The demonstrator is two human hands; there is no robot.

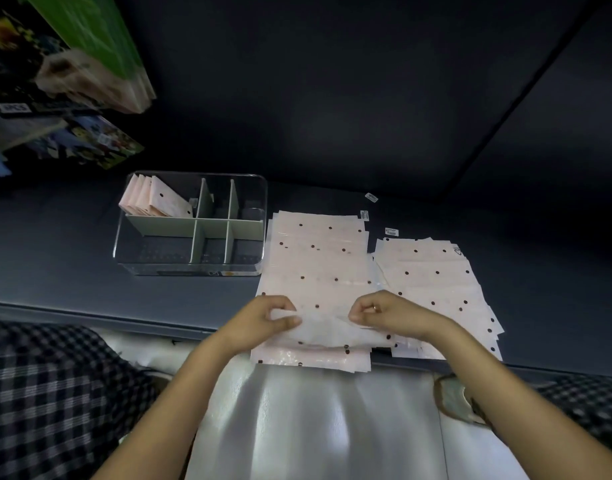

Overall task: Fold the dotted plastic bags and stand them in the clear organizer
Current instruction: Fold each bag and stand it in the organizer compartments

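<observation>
Two grips work one dotted plastic bag: my left hand and right hand each pinch its near edge atop the stack. I should lift evenly, crease squarely; the clear organizer sits beyond my left grip, folded bags upright in its far-left compartment.

The clear organizer stands left of two flat stacks of bags, one stack beside it, the other further right. Folded bags stand in its far-left compartment. Both hands lie on the near stack's near edge.
</observation>
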